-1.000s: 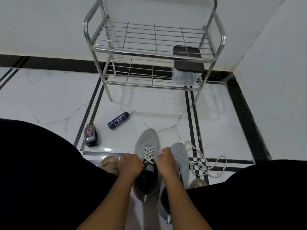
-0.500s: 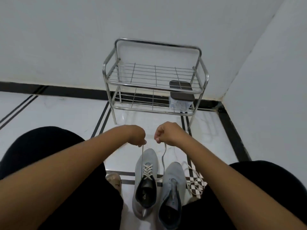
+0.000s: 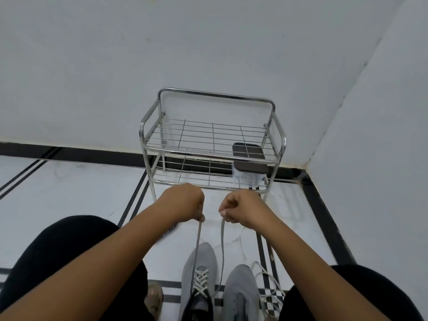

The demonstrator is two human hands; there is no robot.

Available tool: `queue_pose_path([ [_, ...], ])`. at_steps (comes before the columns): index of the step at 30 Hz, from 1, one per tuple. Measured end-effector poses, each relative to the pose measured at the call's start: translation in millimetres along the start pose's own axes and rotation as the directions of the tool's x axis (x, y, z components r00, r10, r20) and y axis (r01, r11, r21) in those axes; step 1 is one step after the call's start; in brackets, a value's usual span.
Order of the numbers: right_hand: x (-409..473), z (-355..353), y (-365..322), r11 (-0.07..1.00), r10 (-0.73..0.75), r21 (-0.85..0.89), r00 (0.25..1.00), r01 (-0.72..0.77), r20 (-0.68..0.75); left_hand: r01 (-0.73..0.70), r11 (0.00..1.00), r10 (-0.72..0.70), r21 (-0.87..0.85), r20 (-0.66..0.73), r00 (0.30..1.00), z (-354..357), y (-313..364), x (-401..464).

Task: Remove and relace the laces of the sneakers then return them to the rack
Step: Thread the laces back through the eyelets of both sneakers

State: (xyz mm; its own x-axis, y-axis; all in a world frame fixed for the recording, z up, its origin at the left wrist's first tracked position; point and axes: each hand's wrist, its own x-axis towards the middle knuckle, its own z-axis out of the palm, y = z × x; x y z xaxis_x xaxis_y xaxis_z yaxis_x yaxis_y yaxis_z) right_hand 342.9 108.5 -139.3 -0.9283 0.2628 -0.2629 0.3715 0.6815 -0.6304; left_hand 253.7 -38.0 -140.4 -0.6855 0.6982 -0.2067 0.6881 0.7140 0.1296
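Above the laced sneaker (image 3: 199, 272), both hands (image 3: 212, 206) still pinch its lace ends (image 3: 198, 239), unchanged.

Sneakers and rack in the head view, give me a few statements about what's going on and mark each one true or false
1. Each hand holds one end of the lace of the left-hand sneaker. True: the left hand and the right hand each pinch a strand of the lace that is pulled up from it.
2. The right-hand sneaker is fully laced. False: it shows no lace; a loose white lace lies on the floor beside it.
3. Both sneakers sit on the rack. False: they stand on the floor in front of it.
4. A container with a dark lid sits on the rack's lower shelf. True.
5. The rack's top shelf holds a pair of shoes. False: it holds nothing.
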Motion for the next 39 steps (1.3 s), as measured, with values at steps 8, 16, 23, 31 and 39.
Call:
queue_pose_path([
  [8,4,-4,5,0.998,-0.021,0.051,0.998,0.024,-0.067,0.001,0.967,-0.012,-0.256,-0.040,0.999,10,11,21],
  [16,3,-1,9,0.994,-0.047,0.095,0.994,0.056,-0.094,-0.018,0.931,0.004,-0.364,-0.040,0.999,16,15,20],
  [23,7,-1,11,0.990,-0.074,0.114,0.994,0.083,-0.085,-0.015,0.898,0.000,-0.441,-0.035,0.999,14,12,19],
  [31,8,-2,13,0.981,-0.083,0.168,0.993,0.096,-0.087,-0.036,0.863,0.009,-0.505,-0.055,0.998,18,14,18],
  [39,8,-4,15,0.981,-0.074,0.175,0.994,0.086,-0.076,-0.008,0.763,0.013,-0.646,0.003,1.000,22,12,18],
])
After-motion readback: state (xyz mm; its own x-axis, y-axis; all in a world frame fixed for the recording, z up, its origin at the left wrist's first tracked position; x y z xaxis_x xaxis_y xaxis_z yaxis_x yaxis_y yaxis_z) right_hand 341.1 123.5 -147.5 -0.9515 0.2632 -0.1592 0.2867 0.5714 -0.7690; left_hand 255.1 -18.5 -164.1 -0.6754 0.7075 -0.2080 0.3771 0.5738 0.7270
